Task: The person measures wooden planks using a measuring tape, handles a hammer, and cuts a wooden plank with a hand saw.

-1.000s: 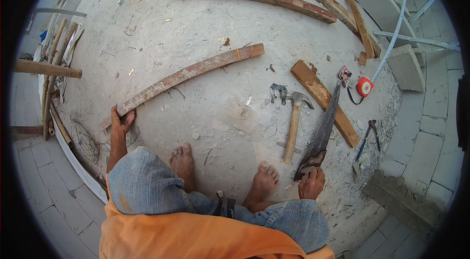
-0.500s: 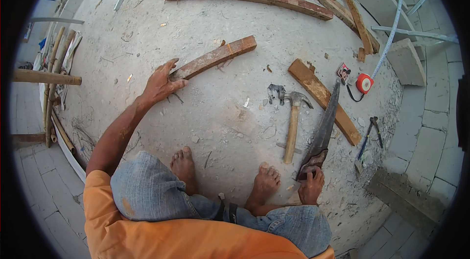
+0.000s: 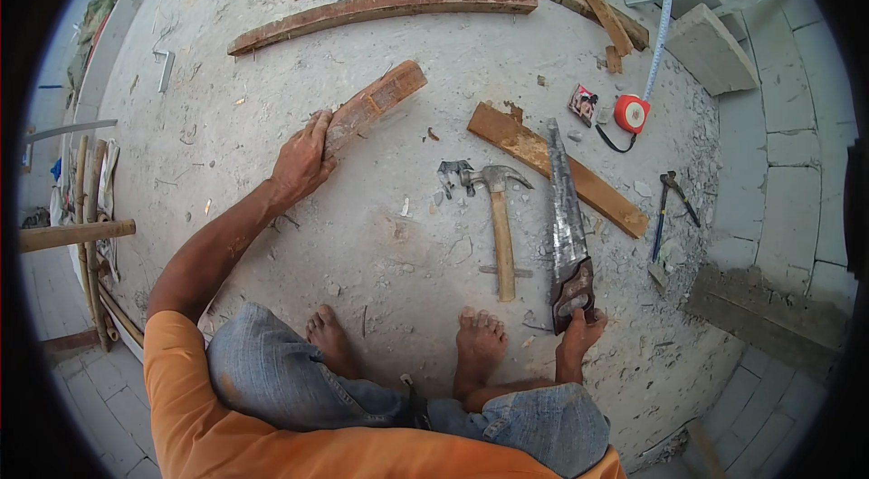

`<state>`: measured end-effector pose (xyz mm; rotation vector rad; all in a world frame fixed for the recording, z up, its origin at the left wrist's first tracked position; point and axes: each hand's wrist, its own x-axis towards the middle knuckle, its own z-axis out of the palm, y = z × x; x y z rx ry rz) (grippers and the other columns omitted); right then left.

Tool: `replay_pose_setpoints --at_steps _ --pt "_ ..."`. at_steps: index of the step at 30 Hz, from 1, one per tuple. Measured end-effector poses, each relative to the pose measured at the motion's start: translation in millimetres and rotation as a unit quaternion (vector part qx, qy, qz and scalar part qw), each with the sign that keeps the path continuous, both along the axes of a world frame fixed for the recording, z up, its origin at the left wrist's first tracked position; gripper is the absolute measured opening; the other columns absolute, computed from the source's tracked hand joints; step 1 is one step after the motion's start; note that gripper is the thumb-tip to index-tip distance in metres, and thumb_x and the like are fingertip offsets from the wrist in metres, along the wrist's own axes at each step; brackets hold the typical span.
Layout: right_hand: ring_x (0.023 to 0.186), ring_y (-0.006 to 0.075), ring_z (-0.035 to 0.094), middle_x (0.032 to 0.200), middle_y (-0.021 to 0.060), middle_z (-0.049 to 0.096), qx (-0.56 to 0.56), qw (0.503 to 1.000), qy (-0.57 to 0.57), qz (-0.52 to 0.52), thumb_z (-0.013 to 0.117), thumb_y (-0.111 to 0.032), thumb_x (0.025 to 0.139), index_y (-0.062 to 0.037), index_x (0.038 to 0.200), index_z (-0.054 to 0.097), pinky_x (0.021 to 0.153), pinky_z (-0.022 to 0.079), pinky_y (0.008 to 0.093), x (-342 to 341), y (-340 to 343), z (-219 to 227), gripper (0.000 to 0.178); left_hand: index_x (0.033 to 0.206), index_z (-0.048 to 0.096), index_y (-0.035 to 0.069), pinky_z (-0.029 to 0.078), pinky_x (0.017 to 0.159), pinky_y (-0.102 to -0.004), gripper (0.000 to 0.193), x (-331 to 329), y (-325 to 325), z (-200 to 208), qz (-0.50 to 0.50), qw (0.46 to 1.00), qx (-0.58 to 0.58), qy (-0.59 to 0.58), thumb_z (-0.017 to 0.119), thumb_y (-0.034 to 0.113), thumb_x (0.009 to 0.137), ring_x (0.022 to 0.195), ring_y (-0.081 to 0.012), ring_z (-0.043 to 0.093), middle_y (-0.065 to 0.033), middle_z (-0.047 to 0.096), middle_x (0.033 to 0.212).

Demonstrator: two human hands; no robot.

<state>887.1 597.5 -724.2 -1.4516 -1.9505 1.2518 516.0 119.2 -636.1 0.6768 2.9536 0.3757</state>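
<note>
Lying at the far left are slim brown bamboo poles [image 3: 93, 180], with a bent grey metal strip [image 3: 166, 70] on the dusty floor beyond. Next comes the person's left hand [image 3: 303, 158], reaching out from an orange sleeve. Its fingers are closed on the near end of a short-looking reddish-brown wooden beam [image 3: 380, 103], which slants away to the upper right; I cannot tell whether that end touches the floor. A longer reddish beam [image 3: 389, 12] lies farther off.

Right of the feet rests a claw hammer with a pale wooden handle [image 3: 503, 248]. A flat brown wooden plank [image 3: 593, 187] slants past it, crossed by the grey blade of a dark-handled handsaw [image 3: 568, 230]. The person's right hand [image 3: 579, 331] is curled round the lower part of the saw's handle. Farther right lie a round red-and-white tape measure [image 3: 631, 113], its ribbon drawn out, and blue-handled metal pincers [image 3: 660, 221].
</note>
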Motion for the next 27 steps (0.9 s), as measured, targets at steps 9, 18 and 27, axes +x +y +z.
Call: replay_pose_setpoints --at_steps 9,18,27 --pt "0.059 0.0156 0.05 0.076 0.0026 0.057 -0.466 0.845 0.239 -0.111 0.064 -0.019 0.093 -0.0071 0.1 0.06 0.066 0.044 0.0309 -28 18 68 0.015 0.153 0.027 -0.002 0.052 0.094 -0.0472 0.088 -50 127 -16 -0.153 0.968 -0.177 0.093 0.075 0.013 0.082 0.111 -0.0406 0.059 -0.0263 0.052 0.124" --pt "0.05 0.0101 0.047 0.062 -0.002 0.045 -0.314 0.889 0.324 0.077 0.069 -0.016 0.089 0.001 0.118 0.054 0.061 0.049 0.0328 -39 46 142 0.037 0.159 0.02 0.005 0.042 0.104 -0.0479 0.114 -19 176 -42 -0.128 0.988 -0.031 0.082 0.088 0.024 0.07 0.12 -0.0382 0.051 -0.0232 0.046 0.131" --pt "0.056 0.0111 0.057 0.075 0.0077 0.061 -0.173 0.897 0.263 0.31 0.069 -0.012 0.092 0.0105 0.132 0.053 0.051 0.05 0.0261 -181 -24 139 0.049 0.151 0.036 -0.003 0.044 0.102 -0.0481 0.106 -6 200 -34 -0.078 0.984 -0.111 0.114 0.089 0.04 0.069 0.117 -0.0339 0.054 -0.0189 0.054 0.123"
